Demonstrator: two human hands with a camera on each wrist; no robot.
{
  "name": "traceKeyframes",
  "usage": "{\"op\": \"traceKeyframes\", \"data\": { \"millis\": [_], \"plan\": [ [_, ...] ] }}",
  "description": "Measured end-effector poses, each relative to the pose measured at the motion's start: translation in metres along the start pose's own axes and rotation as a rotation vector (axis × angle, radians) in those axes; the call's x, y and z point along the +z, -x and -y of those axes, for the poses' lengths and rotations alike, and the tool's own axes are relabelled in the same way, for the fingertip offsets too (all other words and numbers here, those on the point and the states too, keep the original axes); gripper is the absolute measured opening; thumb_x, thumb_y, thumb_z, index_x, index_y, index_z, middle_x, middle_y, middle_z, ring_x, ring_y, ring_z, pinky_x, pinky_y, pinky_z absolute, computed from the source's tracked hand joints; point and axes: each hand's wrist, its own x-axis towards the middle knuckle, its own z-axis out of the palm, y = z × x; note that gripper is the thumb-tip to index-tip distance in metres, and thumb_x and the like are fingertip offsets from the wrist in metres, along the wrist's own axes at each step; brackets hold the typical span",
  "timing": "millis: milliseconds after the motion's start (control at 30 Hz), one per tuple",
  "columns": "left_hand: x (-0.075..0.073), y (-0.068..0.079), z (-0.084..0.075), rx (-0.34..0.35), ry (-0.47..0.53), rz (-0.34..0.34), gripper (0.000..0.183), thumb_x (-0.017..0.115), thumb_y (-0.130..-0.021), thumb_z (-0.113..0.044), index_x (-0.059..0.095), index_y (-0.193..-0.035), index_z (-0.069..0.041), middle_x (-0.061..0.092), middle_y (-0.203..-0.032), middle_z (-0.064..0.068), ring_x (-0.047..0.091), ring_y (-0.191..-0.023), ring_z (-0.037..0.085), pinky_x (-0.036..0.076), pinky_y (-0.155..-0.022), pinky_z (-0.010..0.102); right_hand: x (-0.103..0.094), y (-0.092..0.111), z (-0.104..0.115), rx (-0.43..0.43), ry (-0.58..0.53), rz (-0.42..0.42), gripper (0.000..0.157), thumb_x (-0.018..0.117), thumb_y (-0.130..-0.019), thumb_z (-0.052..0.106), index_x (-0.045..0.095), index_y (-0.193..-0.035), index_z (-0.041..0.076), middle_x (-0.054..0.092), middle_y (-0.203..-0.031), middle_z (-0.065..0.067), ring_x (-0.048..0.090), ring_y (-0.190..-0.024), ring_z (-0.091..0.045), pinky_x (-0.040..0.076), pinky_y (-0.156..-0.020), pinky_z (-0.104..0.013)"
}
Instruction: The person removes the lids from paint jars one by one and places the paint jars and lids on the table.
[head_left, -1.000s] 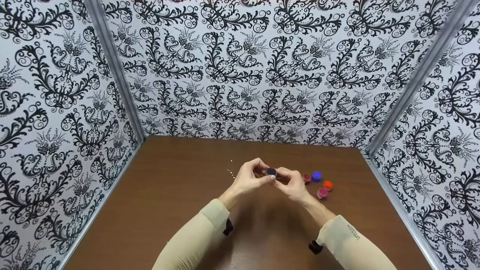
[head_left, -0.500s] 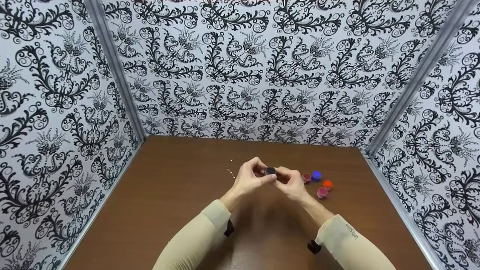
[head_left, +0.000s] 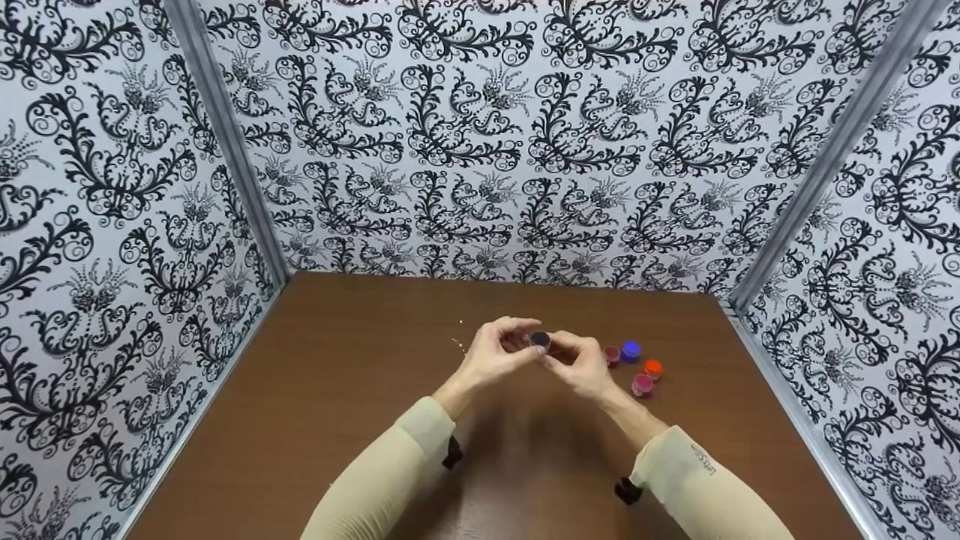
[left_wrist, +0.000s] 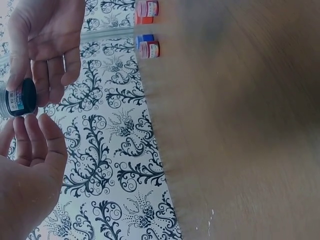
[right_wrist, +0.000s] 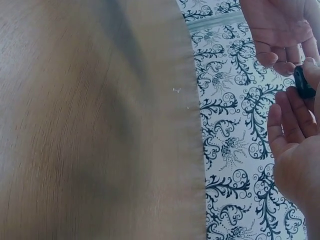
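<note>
Both hands meet in mid-air around a small paint jar [head_left: 539,340] with a dark, near-black top. A printed label shows on the dark jar body [left_wrist: 25,97] in the left wrist view. The right hand [head_left: 589,367] pinches the body, thumb on the near side. The left hand [head_left: 491,352] has its thumb at the near edge of the jar's top and other fingertips against its side, while its index finger stretches out behind. In the right wrist view, part of the jar [right_wrist: 303,82] is covered by the right thumb.
To the right of the hands stand a dark red jar [head_left: 612,355], a blue jar [head_left: 631,351], an orange jar [head_left: 653,369] and a pink jar [head_left: 643,385]. Small white specks [head_left: 460,345] lie on the brown table [head_left: 337,390]. Patterned walls [head_left: 480,150] enclose it.
The left index finger has lifted and straightened away from the jar's top, beyond its far side. The right hand keeps its hold, and the other jars stay in place.
</note>
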Motion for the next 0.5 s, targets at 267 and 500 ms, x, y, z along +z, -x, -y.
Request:
{"op": "traceKeyframes", "data": {
  "millis": [267, 500],
  "plan": [
    [-0.0038, 0.0014, 0.0037, 0.039, -0.040, 0.028, 0.034, 0.086, -0.092, -0.014, 0.083, -0.124, -0.003, 0.076, -0.106, 0.023, 0.066, -0.084, 0.004, 0.059, -0.078, 0.025, 0.0030, 0.0010, -0.0038, -0.015, -0.031, 0.022, 0.026, 0.079, -0.093, -0.014, 0.077, -0.118, -0.016, 0.082, -0.105, 0.010, 0.077, -0.096, 0.000, 0.064, -0.085, -0.017],
    [-0.0030, 0.0013, 0.0038, 0.015, -0.015, 0.004, 0.030, 0.090, -0.091, -0.015, 0.081, -0.117, -0.003, 0.081, -0.104, 0.021, 0.070, -0.079, 0.006, 0.060, -0.075, 0.024, 0.0072, 0.0017, -0.0054, -0.005, -0.028, 0.007, 0.024, 0.080, -0.093, -0.014, 0.078, -0.117, -0.015, 0.082, -0.105, 0.013, 0.077, -0.096, 0.000, 0.063, -0.084, -0.016]
  ]
}}
